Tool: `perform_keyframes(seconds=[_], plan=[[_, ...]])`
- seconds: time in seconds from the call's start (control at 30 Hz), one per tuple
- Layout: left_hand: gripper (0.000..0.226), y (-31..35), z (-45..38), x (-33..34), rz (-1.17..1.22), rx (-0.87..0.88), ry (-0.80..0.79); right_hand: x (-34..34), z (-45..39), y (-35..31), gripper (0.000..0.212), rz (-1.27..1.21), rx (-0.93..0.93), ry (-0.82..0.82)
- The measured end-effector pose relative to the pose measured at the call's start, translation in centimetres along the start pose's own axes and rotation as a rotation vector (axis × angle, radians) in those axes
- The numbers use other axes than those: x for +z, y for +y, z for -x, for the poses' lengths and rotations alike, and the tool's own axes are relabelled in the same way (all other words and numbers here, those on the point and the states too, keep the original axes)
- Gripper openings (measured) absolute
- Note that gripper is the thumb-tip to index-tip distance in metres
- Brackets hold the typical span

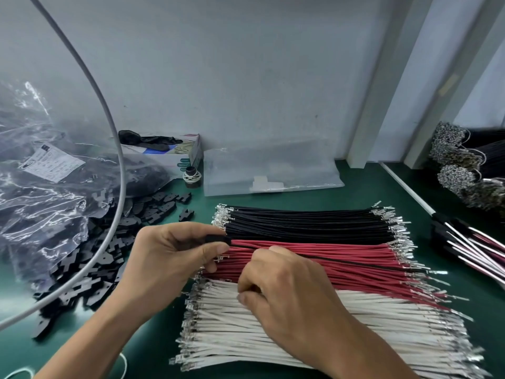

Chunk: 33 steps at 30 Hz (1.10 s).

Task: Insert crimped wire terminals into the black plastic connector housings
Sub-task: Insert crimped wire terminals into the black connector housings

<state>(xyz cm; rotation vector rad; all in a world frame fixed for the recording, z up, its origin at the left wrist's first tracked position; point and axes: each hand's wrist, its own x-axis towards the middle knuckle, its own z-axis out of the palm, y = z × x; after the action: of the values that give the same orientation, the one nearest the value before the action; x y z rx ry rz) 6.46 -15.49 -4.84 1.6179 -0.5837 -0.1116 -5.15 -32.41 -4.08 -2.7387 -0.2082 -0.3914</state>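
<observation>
Left hand (175, 258) pinches a small black plastic connector housing (217, 239) between thumb and forefinger, held just above the left ends of the wire stacks. One black wire looks already seated, trailing right across the red bundle. Right hand (287, 285) is curled down on the seam between the flat row of red crimped wires (328, 262) and the row of white crimped wires (314, 329); fingertips are hidden, so I can't tell whether it already has a wire. The row of black crimped wires (308, 225) lies behind, all three on the green table (355, 187). The loose pile of black housings (93, 258) spills from the clear plastic bag (46, 181) at left. Step, as I read it: pick the next lead. Doing it well: separate a single wire, grip close behind the terminal so it doesn't buckle, match terminal orientation to the cavity, push straight until it locks, then tug gently. Keep the housing steady and openings facing right.
</observation>
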Motion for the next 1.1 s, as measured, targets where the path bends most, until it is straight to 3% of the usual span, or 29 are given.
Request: perform_keyframes(seconds=[0.13, 0.4, 0.63, 0.87, 1.1], plan=[[0.025, -0.4, -0.2, -0.6, 0.009, -0.055, 0.001, -0.7, 0.1, 0.5, 0.012, -0.038, 0.059, 0.036], [0.03, -0.5, -0.3, -0.8, 0.037, -0.082, -0.007, -0.4, 0.2, 0.0, 0.014, -0.003, -0.007, -0.007], [0.03, -0.4, -0.3, -0.9, 0.083, -0.071, -0.012, -1.0, -0.1, 0.8, 0.01, -0.199, 0.087, 0.237], [0.039, -0.5, -0.3, -1.1, 0.125, -0.064, -0.051, -1.0, -0.3, 1.2, 0.016, -0.004, 0.031, 0.437], [0.039, -0.5, -0.3, -1.3, 0.122, -0.062, -0.067, -1.4, -0.5, 1.9, 0.014, 0.042, -0.054, 0.482]])
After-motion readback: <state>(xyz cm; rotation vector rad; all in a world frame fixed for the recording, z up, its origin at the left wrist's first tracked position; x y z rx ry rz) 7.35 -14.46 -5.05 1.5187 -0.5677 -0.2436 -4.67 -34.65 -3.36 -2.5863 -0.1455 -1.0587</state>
